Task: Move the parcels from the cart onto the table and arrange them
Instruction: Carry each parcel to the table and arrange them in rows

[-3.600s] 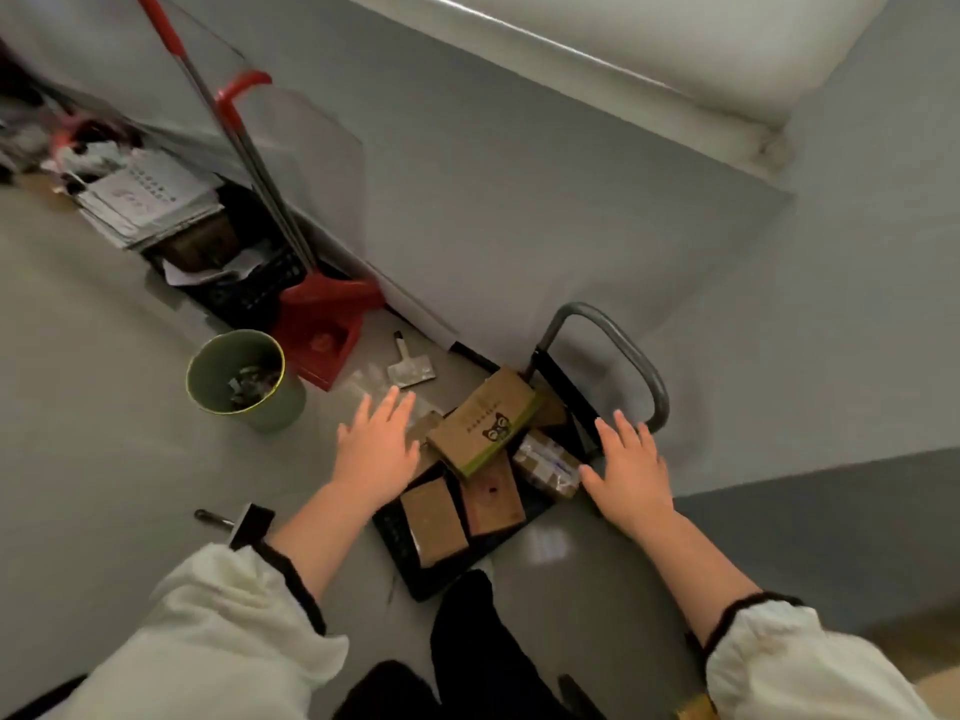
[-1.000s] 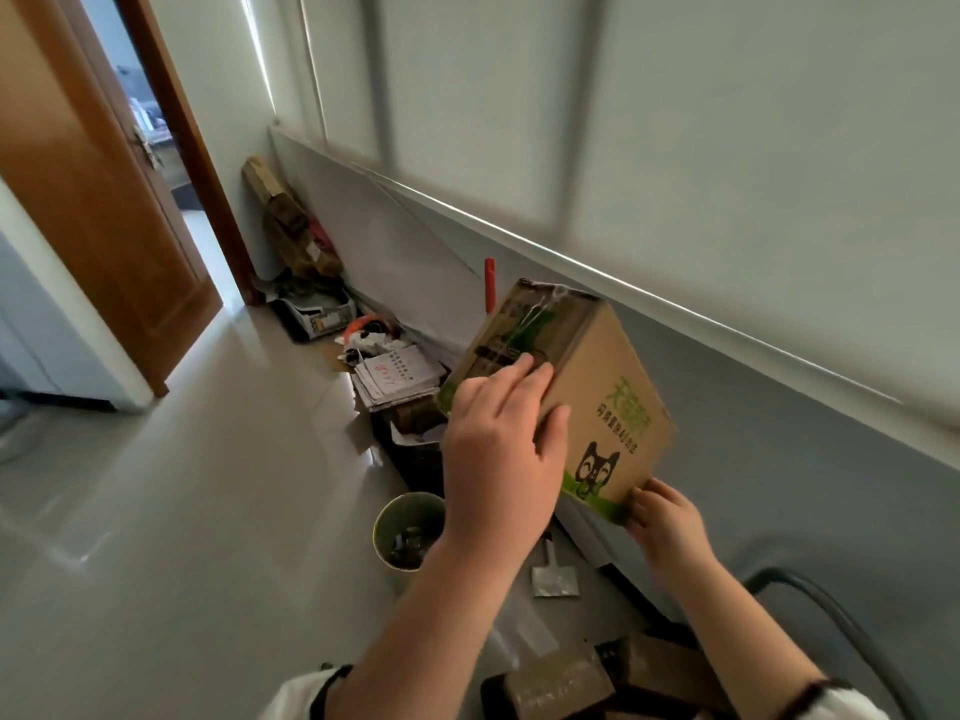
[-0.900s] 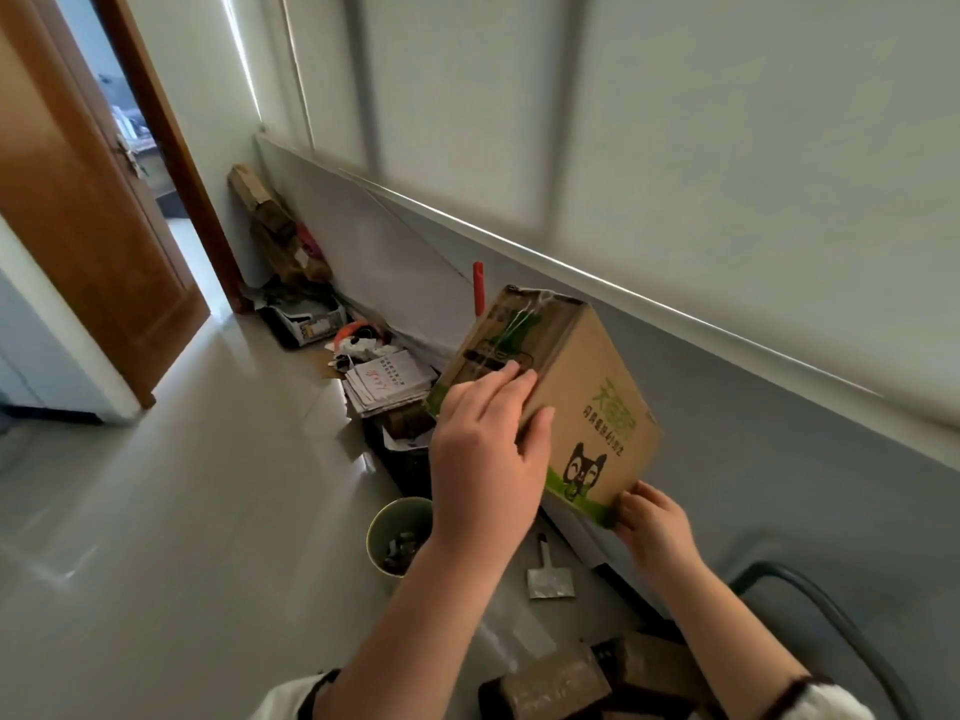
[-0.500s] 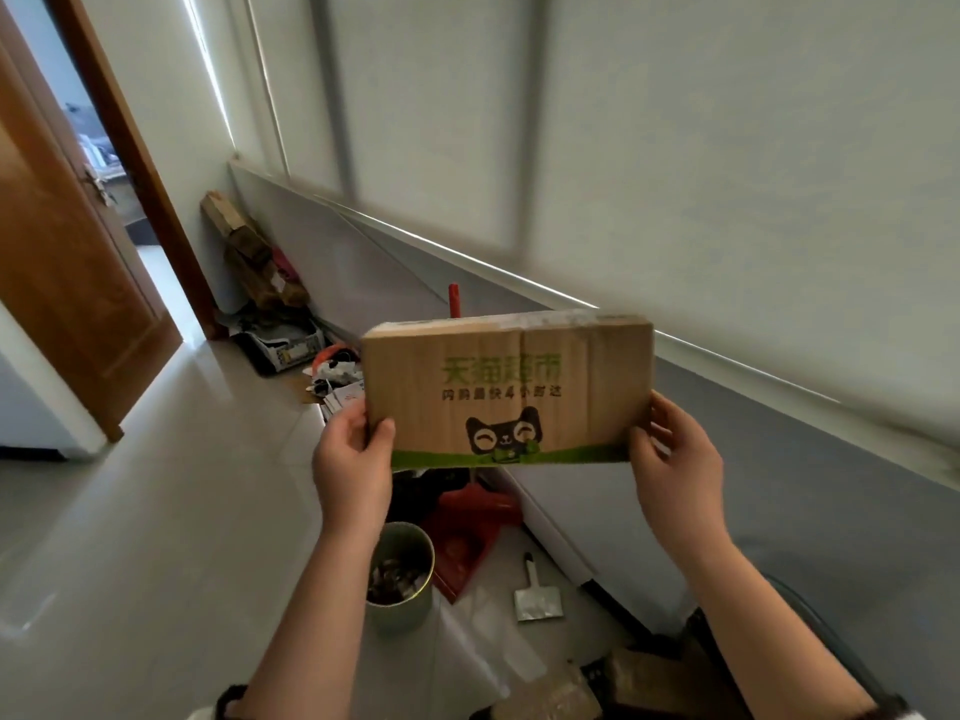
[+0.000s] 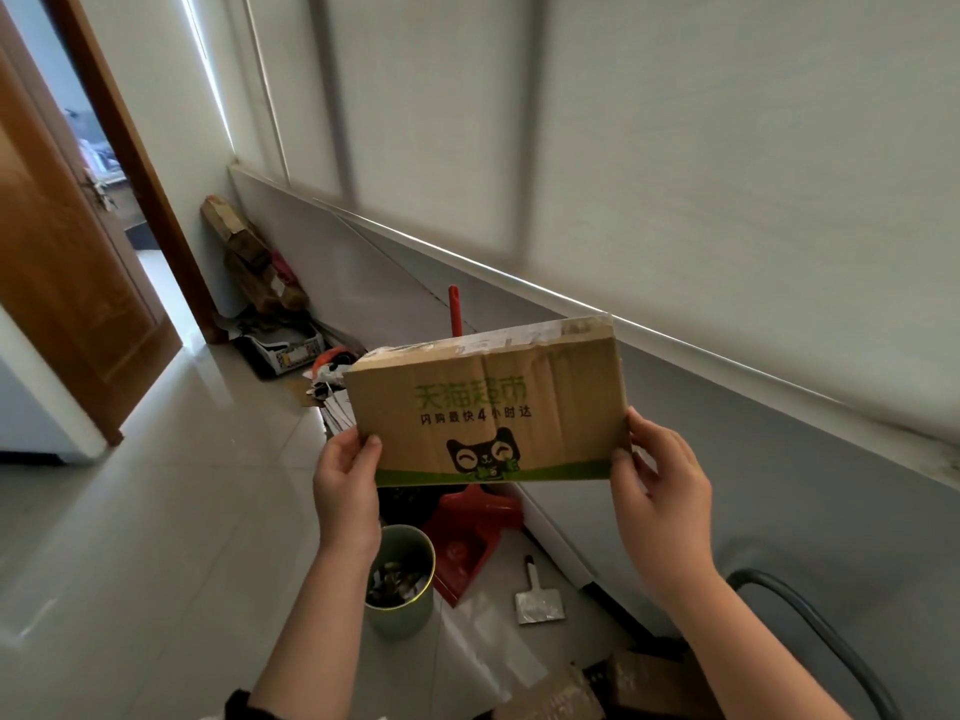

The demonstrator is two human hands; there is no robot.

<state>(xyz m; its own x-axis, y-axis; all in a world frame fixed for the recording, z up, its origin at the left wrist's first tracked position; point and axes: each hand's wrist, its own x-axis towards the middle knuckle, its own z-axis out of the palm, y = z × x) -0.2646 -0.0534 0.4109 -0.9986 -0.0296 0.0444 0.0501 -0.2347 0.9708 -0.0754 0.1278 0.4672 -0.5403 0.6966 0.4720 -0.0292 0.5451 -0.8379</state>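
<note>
parcel (image 5: 488, 407) held by left hand (image 5: 345, 491), right hand (image 5: 657, 491).

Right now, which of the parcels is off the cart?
The cat-face parcel, gripped at both ends by the left hand and right hand; the plain brown parcels lie below on the cart.

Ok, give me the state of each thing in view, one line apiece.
cardboard parcel, held up in the air, printed face toward the camera, top taped shut
left hand, grips the parcel's left end
right hand, grips the parcel's right end
wooden door, open
green bin, upright, holds scraps
other parcels, lying on the cart
scraper, flat on the floor
</note>
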